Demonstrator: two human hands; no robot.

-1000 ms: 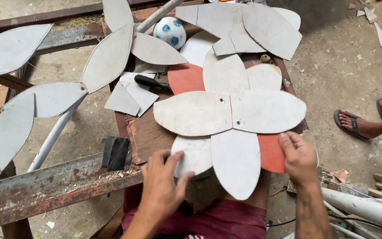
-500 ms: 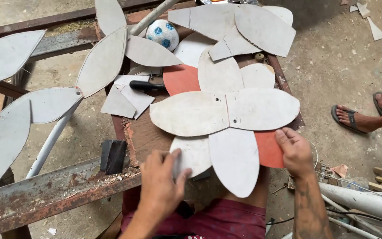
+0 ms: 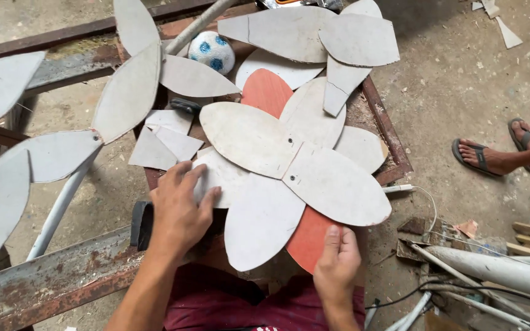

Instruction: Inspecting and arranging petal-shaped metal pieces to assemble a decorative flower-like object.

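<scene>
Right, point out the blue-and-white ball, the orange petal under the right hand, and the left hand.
blue-and-white ball [image 3: 211, 52], head view, its top.
orange petal [image 3: 307, 239], head view, lower end.
left hand [image 3: 179, 211], head view, its back.
</scene>
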